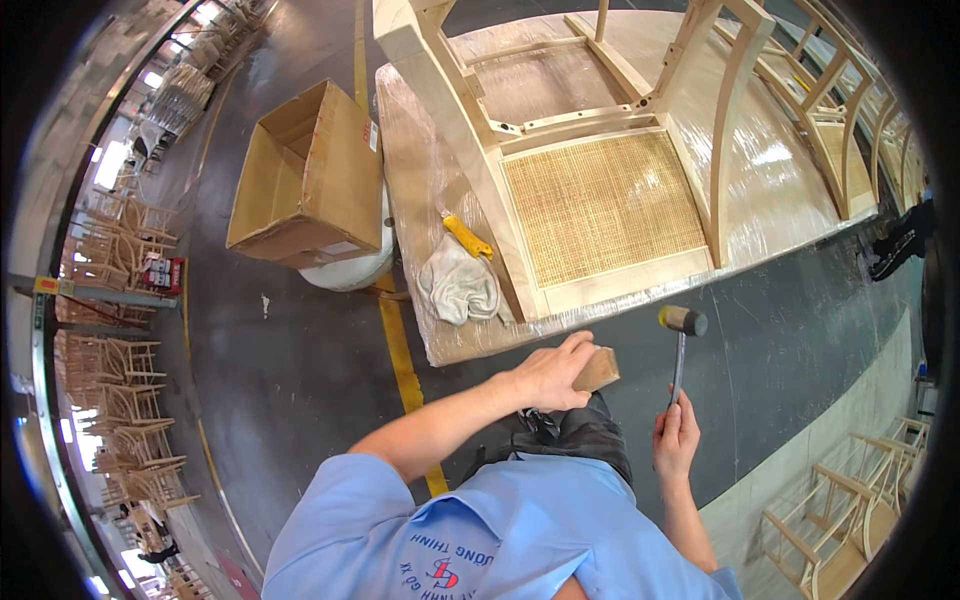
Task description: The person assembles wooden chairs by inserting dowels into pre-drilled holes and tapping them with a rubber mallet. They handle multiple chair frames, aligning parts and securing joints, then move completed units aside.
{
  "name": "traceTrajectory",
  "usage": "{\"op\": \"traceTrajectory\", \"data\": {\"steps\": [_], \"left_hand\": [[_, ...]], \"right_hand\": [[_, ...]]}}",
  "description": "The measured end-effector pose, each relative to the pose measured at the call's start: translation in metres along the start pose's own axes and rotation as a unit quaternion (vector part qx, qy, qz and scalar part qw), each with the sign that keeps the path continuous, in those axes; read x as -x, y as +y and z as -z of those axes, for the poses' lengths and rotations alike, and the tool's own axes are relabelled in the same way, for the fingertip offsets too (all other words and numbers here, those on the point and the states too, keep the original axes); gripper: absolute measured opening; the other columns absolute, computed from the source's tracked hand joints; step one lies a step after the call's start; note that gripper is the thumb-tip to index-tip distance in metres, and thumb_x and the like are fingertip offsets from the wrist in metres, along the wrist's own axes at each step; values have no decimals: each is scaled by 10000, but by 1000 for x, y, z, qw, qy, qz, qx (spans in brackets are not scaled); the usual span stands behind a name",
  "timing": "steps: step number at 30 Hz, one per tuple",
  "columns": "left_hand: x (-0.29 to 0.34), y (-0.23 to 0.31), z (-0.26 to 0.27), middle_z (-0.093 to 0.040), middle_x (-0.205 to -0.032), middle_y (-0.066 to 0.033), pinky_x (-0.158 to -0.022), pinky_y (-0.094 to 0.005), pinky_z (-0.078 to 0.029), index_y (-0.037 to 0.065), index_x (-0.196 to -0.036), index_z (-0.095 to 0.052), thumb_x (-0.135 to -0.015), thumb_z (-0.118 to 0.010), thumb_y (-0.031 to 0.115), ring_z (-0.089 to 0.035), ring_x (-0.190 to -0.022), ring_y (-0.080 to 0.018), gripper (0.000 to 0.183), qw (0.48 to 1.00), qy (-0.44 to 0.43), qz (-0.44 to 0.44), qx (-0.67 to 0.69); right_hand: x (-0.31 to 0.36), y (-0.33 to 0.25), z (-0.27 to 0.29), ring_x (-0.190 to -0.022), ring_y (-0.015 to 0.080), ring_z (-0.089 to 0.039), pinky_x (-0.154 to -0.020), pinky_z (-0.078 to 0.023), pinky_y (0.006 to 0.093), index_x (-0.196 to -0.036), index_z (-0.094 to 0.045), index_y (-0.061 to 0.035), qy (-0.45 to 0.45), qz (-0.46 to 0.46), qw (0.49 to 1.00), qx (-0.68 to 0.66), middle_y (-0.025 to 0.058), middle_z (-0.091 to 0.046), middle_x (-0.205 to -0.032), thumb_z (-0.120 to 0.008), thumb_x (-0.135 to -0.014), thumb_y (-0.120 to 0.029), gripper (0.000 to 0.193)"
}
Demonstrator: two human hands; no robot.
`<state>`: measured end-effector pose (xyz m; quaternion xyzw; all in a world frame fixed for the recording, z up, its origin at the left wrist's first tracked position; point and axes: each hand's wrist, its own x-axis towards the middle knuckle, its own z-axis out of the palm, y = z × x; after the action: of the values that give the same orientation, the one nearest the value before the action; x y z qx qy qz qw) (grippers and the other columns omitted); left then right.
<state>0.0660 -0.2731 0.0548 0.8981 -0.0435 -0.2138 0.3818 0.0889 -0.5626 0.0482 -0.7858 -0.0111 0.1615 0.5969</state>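
My left hand (548,378) grips a small wooden block (598,370) in front of my body, just off the near edge of the workbench. To its right, my right hand (677,436) is closed round the handle of a mallet (684,321), whose head points up. Beyond my hands a pale wooden chair frame (520,225) lies on the bench. Its woven cane panel (605,205) faces up. Neither hand touches the frame. Left of it rest a yellow-handled tool (467,236) and a crumpled whitish cloth (458,285).
The workbench (425,180) is covered in clear plastic film. An open cardboard box (335,190) stands left of it on a round whitish support. More chair frames (835,120) sit at the far right of the bench. Stacked chairs line the left, and further chairs (845,500) stand lower right.
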Motion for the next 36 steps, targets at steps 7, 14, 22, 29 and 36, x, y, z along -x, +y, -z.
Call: {"op": "traceTrajectory", "data": {"steps": [7,14,22,29,36], "left_hand": [[-37,-23,-8,-16,-1614,-448,-1080,-491,-481,-84,-1407,-374,-796,-758,344,-502,-1319,-554,839,948,186,252,59],[-55,-16,-10,191,-1601,-428,-1039,-501,-509,-73,-1372,-445,-781,-756,371,-610,-1186,-548,802,947,72,303,83],[-20,-19,10,63,-1639,-368,-1011,-510,-515,-41,-1317,-478,-788,-762,361,-622,-1168,-520,723,967,-11,251,35],[73,-35,37,-627,-1292,-234,-969,-409,-527,1,-1414,-453,-855,-769,271,-674,-1127,-315,697,932,156,287,156],[141,-116,73,-623,-1263,-94,-986,-333,-509,-3,-1427,-430,-950,-667,45,-614,-1162,-167,535,772,401,212,446]], "right_hand": [[-39,-3,29,-552,25,-402,-491,-342,205,-1391,-594,-3,-28,-60,998,-4,-51,-475,-668,-468,-1116,-209,366],[-118,-33,41,-576,53,-469,-521,-391,238,-1357,-604,32,-96,46,991,78,-20,-510,-663,-502,-1095,-194,361],[-156,-53,32,-595,102,-515,-561,-444,281,-1320,-625,15,-198,142,962,119,32,-525,-680,-546,-1060,-175,332],[-146,-65,-32,-642,179,-597,-631,-500,315,-1312,-636,-17,-283,125,945,108,107,-612,-772,-551,-1044,-119,299],[-129,-99,-111,-650,137,-584,-636,-501,294,-1302,-639,7,-305,137,939,85,69,-599,-732,-547,-1059,-150,304]]}}
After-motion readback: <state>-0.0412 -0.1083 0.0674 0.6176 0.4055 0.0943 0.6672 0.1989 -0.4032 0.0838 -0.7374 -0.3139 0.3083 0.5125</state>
